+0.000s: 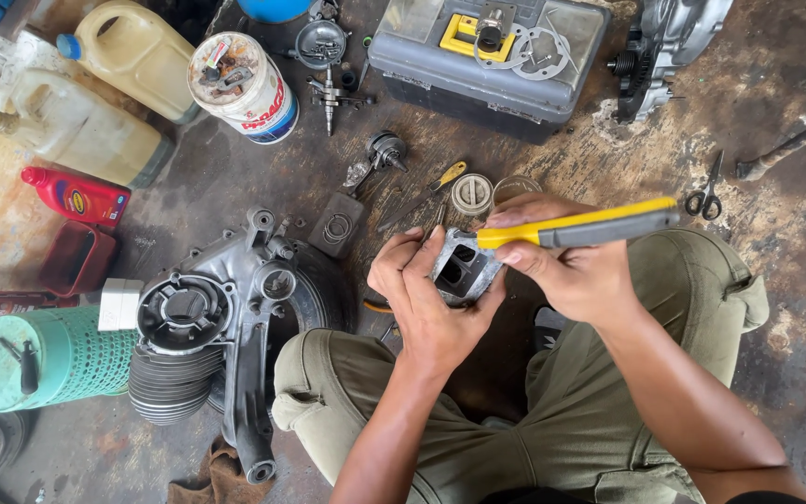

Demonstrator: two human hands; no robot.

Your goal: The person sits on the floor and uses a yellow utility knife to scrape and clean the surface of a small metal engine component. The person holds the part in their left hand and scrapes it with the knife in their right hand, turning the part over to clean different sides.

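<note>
My left hand (pixel 426 303) grips a small grey metal engine part (pixel 464 269) with two dark openings, held above my knees. My right hand (pixel 562 266) is closed on a utility knife with a yellow and grey handle (pixel 585 225); its front end rests against the top edge of the metal part. Both hands meet over the part, which is partly hidden by my fingers. The blade itself is not visible.
An engine crankcase with a finned cylinder (pixel 207 327) lies at left. Beyond are a grey toolbox (pixel 492 61), a paint can (pixel 244 84), oil jugs (pixel 132 51), a red bottle (pixel 76 194), a green mesh cylinder (pixel 48 355), scissors (pixel 706 191) and a small yellow-handled screwdriver (pixel 442 177).
</note>
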